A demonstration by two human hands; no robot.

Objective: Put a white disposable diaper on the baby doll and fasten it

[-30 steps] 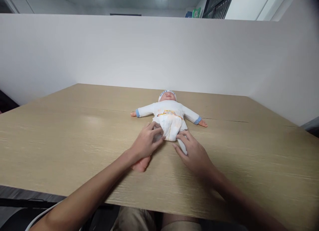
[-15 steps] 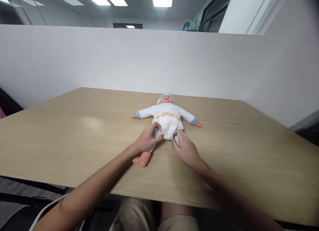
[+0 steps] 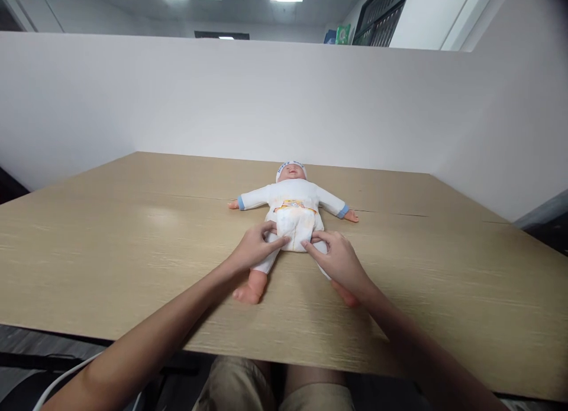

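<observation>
A baby doll in white clothes with blue cuffs and a printed cap lies on its back, arms spread wide. Around its hips, over the clothes, is a white diaper with an orange-and-yellow printed waistband. My left hand grips the diaper's left leg edge, its thumb on the front panel and its fingers curled at the side. On the opposite edge, my right hand holds the diaper between thumb and fingers. One bare doll foot shows below my left hand; the other is partly hidden by my right wrist.
The doll rests on a wide wooden table whose front edge is just above my knees. A white partition wall rises behind the table and continues on the right. A white cable hangs at the lower left.
Both hands stay at the diaper's leg edges; the fingers have shifted slightly outward and the edges look more spread. The doll's right-side leg now shows. The view has tilted slightly downward.
</observation>
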